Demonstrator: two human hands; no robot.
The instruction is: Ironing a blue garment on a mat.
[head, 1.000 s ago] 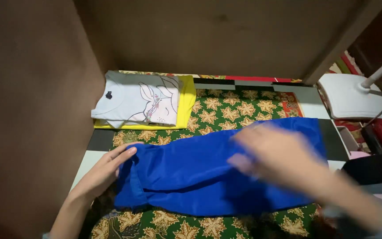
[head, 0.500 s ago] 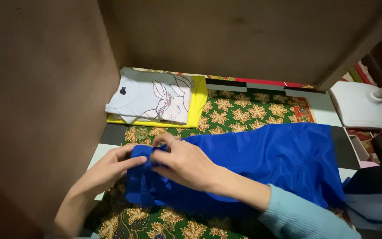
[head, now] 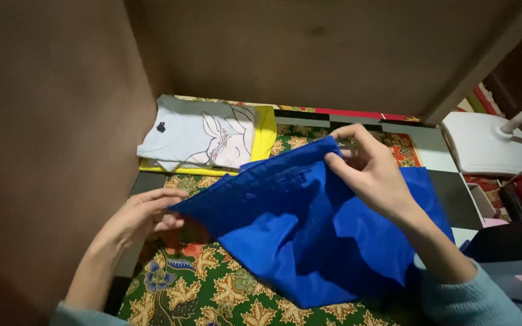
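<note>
A bright blue garment point(head: 309, 235) lies across a green cloth with gold leaf patterns point(head: 212, 290). My right hand point(head: 373, 172) pinches the garment's upper edge and holds it lifted above the cloth. My left hand point(head: 143, 214) grips the garment's left end low, close to the cloth. The fabric stretches between the two hands, with its lower part folded over itself.
A folded white shirt with a rabbit drawing point(head: 197, 133) rests on a folded yellow garment point(head: 265, 127) at the back left. Brown walls point(head: 49, 121) close in the left and back. A white lamp base point(head: 484, 145) stands at the right.
My right hand left the garment's left end, rose and moved right, lifting an edge of the blue fabric. The left hand kept its grip on the left end.
</note>
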